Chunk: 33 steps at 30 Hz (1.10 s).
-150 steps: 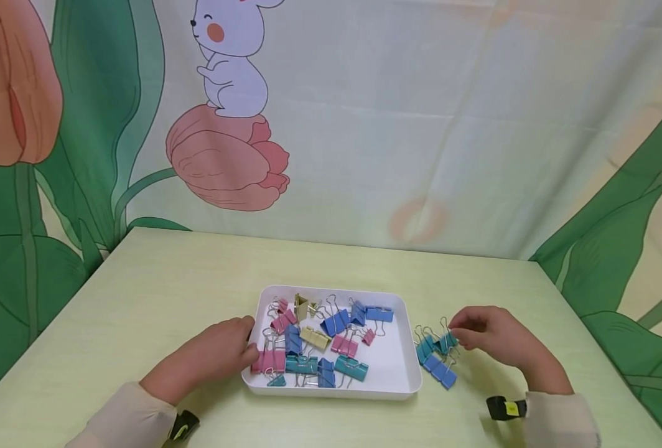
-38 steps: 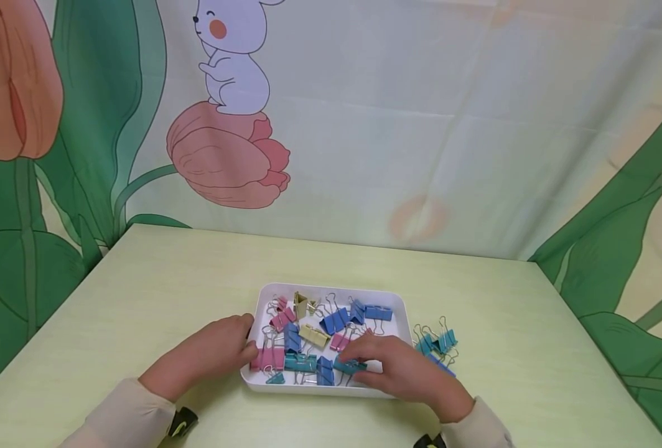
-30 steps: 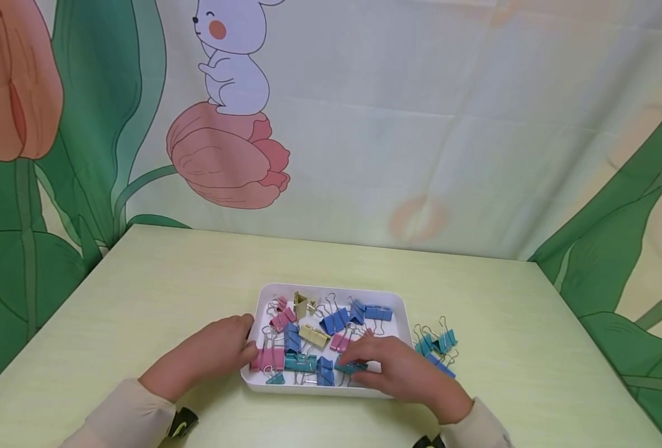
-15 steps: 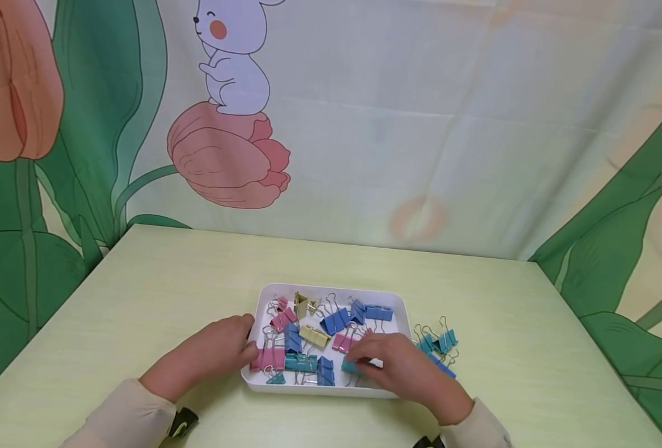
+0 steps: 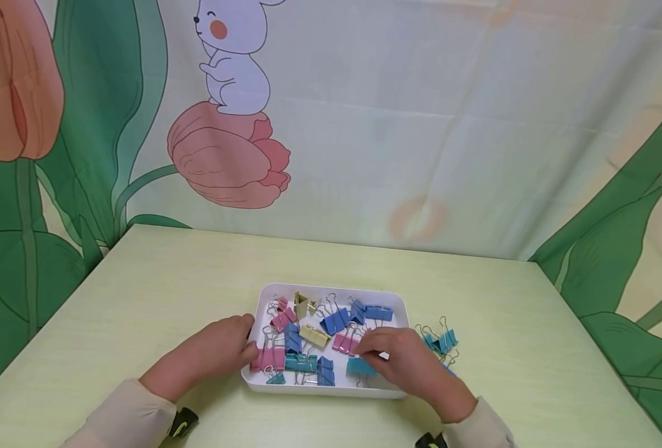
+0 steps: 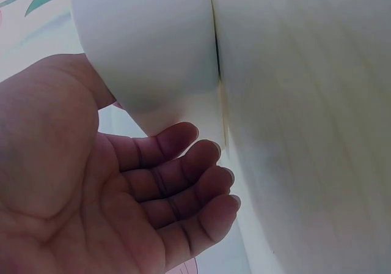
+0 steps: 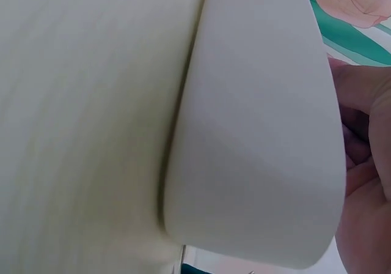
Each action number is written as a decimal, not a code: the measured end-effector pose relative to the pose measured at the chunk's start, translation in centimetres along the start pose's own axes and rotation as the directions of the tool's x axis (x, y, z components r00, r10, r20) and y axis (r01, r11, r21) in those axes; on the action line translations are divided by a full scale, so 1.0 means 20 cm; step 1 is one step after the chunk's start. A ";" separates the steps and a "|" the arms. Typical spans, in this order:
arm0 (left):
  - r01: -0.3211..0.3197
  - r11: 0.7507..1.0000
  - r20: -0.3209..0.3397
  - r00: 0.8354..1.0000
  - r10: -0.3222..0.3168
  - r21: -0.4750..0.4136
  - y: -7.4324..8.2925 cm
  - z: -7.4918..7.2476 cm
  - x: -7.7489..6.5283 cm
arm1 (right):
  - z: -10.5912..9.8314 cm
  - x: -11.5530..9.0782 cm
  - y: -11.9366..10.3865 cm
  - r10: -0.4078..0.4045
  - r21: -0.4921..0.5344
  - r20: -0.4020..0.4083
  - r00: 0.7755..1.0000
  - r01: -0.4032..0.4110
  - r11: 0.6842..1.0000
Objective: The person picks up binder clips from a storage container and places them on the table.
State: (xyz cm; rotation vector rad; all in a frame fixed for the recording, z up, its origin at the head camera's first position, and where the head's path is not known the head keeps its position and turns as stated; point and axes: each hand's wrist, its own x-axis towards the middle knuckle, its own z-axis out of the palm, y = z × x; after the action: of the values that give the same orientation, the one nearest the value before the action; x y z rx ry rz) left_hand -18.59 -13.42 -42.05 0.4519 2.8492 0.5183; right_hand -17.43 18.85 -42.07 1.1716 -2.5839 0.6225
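A white tray [image 5: 331, 391] holds several binder clips in pink, blue, yellow and teal. My left hand [image 5: 224, 345] grips the tray's left end, thumb at the rim. In the left wrist view its curled fingers [image 6: 204, 179] lie against the outer tray wall [image 6: 153, 35]. Over the tray's right part, my right hand [image 5: 406, 361] pinches a teal binder clip [image 5: 360, 367], whose broad side faces the camera. A pink binder clip [image 5: 344, 344] lies just beyond the fingertips. In the right wrist view the tray wall [image 7: 256, 121] hides most of the right hand's fingers.
Right of the tray, partly behind my right hand, lies a small pile with a teal binder clip [image 5: 447, 340] and a mostly hidden blue one. The pale table [image 5: 185, 267] ends at a printed cloth backdrop [image 5: 364, 155].
My right hand moved from the pile outside into the tray. It took hold of the teal binder clip, then shifted and turned it slightly rightward. My left hand stayed on the tray.
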 end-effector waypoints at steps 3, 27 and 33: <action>-0.002 1.000 -0.003 1.000 0.002 0.003 0.00 0.00 0.00 | -0.02 0.00 -0.01 0.038 -0.002 0.001 0.999 -0.038 0.999; -0.009 1.000 -0.008 1.000 0.009 -0.002 0.00 0.01 0.00 | -0.12 -0.03 0.00 0.099 0.130 -0.117 0.988 -0.083 0.988; -0.007 1.000 -0.003 1.000 0.007 -0.002 0.00 0.00 0.00 | -0.17 -0.04 0.02 0.123 0.145 -0.166 0.978 -0.099 0.984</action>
State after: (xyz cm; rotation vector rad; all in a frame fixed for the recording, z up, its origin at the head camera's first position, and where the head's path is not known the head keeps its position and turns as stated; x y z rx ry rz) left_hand -18.58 -13.46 -42.16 0.4616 2.8511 0.5235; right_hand -17.05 21.10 -39.49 0.9665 -2.5034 0.8964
